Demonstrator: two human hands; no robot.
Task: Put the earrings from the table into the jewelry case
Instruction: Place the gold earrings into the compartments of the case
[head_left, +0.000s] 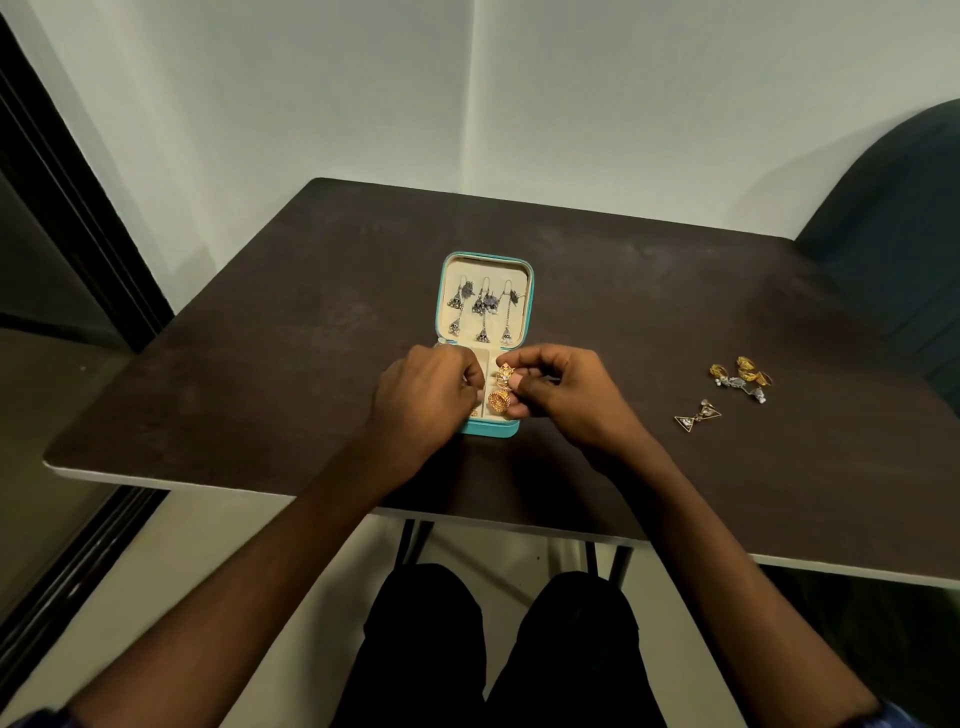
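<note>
I see right fingers (511, 384) pinching gold earring (501, 389), long axis vertical, over case (485, 427) lower half; left hand (423, 400) curled, contents unclear.

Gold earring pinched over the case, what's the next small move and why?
Probably lower the gold earring into the case's lower tray and let go. The right hand pinches it just above that tray, the left hand rests on the case beside it, and more earrings wait on the table.

One open jewelry case (527, 291) holds three silver dangling earrings (483, 312); one gold earring (501, 389) sits between two hands.
</note>
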